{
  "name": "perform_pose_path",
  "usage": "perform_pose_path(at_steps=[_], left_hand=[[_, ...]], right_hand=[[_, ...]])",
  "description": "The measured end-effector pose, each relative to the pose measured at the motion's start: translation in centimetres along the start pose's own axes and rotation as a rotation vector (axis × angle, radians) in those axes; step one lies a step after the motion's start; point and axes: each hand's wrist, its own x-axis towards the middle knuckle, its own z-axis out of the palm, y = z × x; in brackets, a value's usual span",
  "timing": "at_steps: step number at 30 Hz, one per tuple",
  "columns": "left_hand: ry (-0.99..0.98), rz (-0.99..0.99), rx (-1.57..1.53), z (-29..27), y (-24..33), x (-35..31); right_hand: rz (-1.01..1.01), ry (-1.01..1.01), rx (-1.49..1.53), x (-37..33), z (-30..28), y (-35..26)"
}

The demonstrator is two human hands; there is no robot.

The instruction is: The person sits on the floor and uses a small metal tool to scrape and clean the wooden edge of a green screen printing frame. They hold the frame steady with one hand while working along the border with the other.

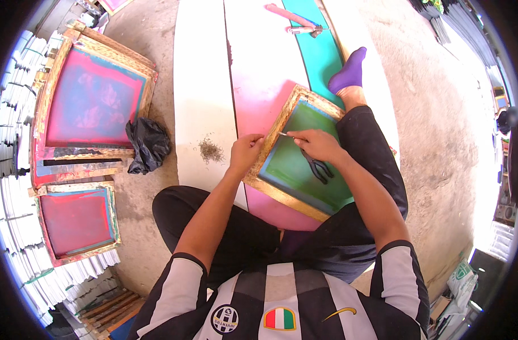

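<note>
A wooden screen-printing frame point(289, 199) with green mesh lies tilted across my lap, over the pink board. My right hand point(317, 144) is above the mesh, closed around a thin tool point(284, 134) whose light tip points at the frame's left rail; its exact kind is unclear. My left hand point(247, 152) is closed at the outer side of that rail, thumb and fingertips together; what they pinch, if anything, is too small to tell. Dark-handled pliers point(316, 168) rest on the mesh, partly under my right hand.
A heap of thin dark bits point(212, 151), like staples, sits on the white board point(205, 73). A pink-handled hammer point(293, 16) and a small tool point(299, 30) lie farther off. Framed screens point(92, 96) and a black plastic bag point(148, 144) stand at left.
</note>
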Motion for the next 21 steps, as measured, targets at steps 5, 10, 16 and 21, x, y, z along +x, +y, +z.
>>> perform_pose_path(at_steps=[5, 10, 16, 21], left_hand=[[0.049, 0.153, 0.194, 0.9, 2.3, -1.4], [0.126, 0.275, 0.206, 1.3, 1.7, -2.0], [0.099, 0.178, 0.141, 1.2, 2.3, -1.4], [0.113, 0.151, 0.219, 1.3, 2.7, -1.2]], right_hand=[[0.112, 0.025, -0.132, -0.7, -0.6, -3.4], [0.169, -0.047, -0.227, -0.8, 0.0, -4.7], [0.193, -0.018, -0.277, -1.5, 0.5, -4.8], [0.243, -0.063, -0.239, -1.3, -0.2, -6.1]])
